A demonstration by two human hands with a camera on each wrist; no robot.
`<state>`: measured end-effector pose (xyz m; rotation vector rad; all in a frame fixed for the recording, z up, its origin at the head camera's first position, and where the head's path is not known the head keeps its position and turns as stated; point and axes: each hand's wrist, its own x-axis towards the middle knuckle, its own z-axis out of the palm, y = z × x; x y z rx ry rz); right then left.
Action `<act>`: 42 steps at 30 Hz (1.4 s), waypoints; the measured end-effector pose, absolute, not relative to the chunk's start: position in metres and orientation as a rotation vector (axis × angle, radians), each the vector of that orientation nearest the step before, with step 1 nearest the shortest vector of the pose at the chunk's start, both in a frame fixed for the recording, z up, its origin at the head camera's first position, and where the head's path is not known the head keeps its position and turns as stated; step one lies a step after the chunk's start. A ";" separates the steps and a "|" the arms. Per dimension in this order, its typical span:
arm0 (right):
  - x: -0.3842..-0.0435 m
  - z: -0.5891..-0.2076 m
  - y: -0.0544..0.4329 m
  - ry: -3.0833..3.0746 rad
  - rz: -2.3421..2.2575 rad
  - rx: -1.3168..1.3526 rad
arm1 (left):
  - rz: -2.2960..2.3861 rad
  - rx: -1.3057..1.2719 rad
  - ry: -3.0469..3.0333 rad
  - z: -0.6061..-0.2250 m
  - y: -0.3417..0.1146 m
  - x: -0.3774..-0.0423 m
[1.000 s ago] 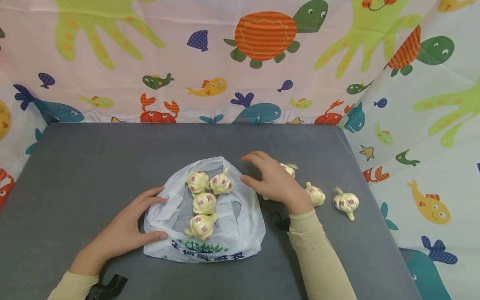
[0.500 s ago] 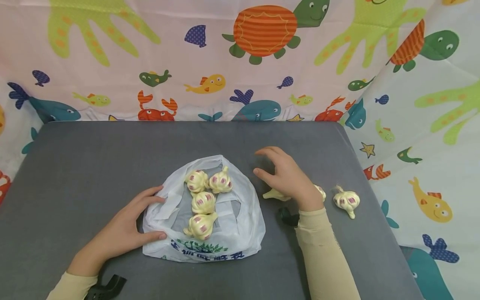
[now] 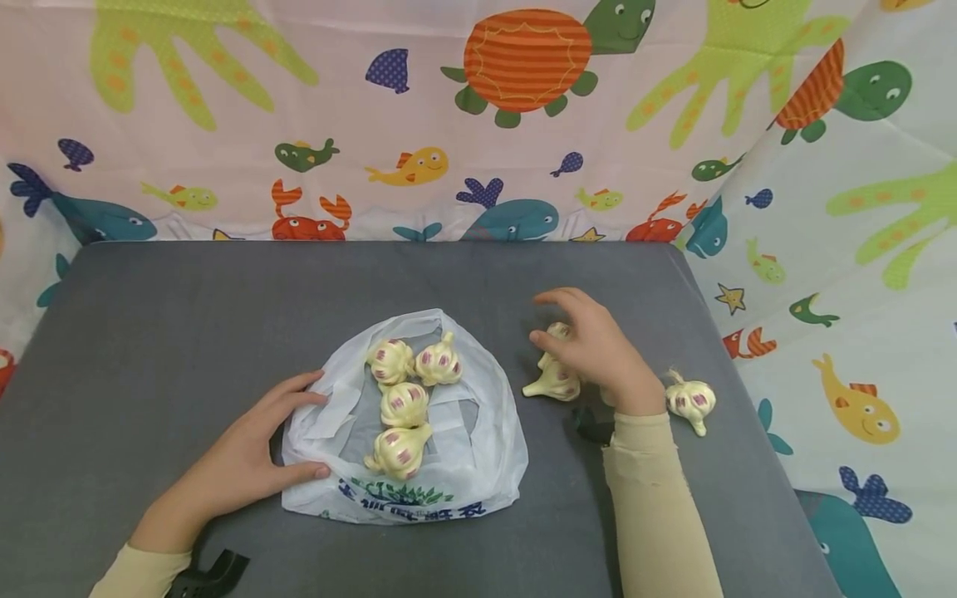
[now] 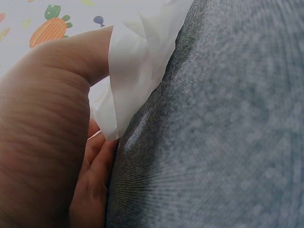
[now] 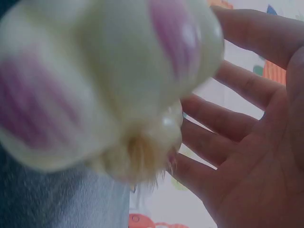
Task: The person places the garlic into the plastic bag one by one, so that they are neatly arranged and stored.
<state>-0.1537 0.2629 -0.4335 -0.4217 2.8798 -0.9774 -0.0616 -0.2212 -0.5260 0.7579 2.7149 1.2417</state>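
A white plastic bag [image 3: 493,465] with green and blue print lies on the table, and several garlic bulbs [image 3: 404,404] sit in its opening. At its left side my left hand [image 3: 242,453] rests with thumb and fingers spread along the rim; white plastic covers its fingertips in the left wrist view. My right hand [image 3: 598,345] hovers over loose garlic to the right, fingers spread and slightly bent. Under its thumb lies one bulb [image 3: 555,380], with another [image 3: 558,330] behind, partly hidden. Close up in the right wrist view, a purple-streaked bulb [image 5: 109,71] stands in front of the fingers.
One more garlic bulb [image 3: 691,402] lies right of my right wrist. The grey table [image 3: 224,307] reaches back to a cloth [image 3: 419,108] printed with sea animals. Black straps [image 3: 213,575] show under the wrists.
My right hand has moved right, away from the bag and over the loose garlic, uncovering the bulbs nearest the bag. My left hand stays at the bag's left side.
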 end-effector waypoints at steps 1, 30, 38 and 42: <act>-0.154 -0.434 0.265 2.877 -0.977 -0.414 | 1.244 0.757 2.715 -0.526 -0.221 -0.061; -0.153 -0.444 0.300 2.726 -1.068 -0.233 | 1.219 0.744 2.729 -0.526 -0.221 -0.059; -0.154 -0.444 0.304 2.695 -1.084 -0.184 | 1.218 0.748 2.730 -0.525 -0.221 -0.060; -0.155 -0.444 0.306 2.685 -1.083 -0.176 | 1.217 0.766 2.727 -0.525 -0.222 -0.061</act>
